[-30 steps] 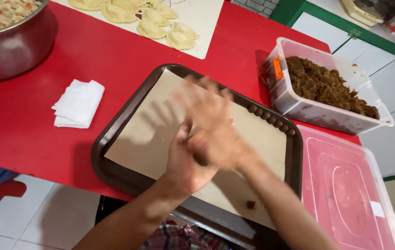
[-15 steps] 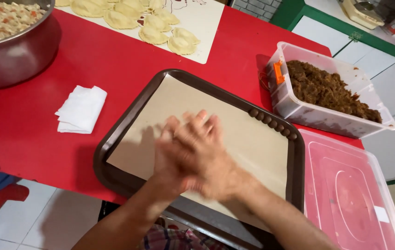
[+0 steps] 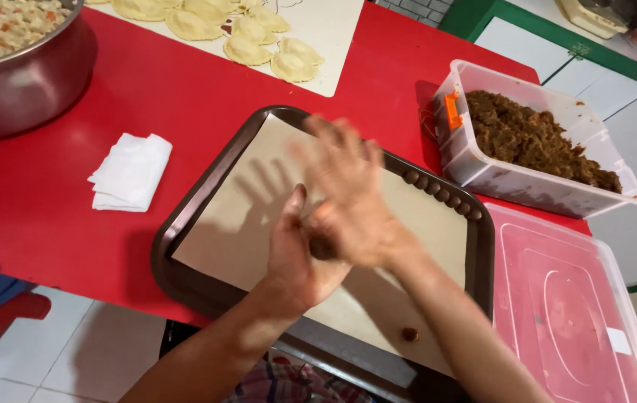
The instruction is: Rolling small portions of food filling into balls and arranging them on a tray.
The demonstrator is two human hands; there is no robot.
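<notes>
My left hand (image 3: 297, 257) and my right hand (image 3: 348, 190) are pressed palm to palm over a brown tray (image 3: 184, 216) lined with tan paper (image 3: 244, 216). A small dark brown ball (image 3: 321, 247) shows between the palms. The right hand is motion-blurred. A row of several small brown balls (image 3: 441, 195) lies along the tray's far right edge. One more ball (image 3: 409, 334) lies on the paper near the front.
A clear tub of dark brown filling (image 3: 535, 142) stands at the right, its lid (image 3: 572, 306) in front. A folded white cloth (image 3: 130, 172) lies left. A metal pot of rice mix (image 3: 13, 60) and a board of folded dough pockets (image 3: 259, 33) stand behind.
My palms have kept rubbing against each other; the right hand has slid forward over the left. The view has shifted slightly.
</notes>
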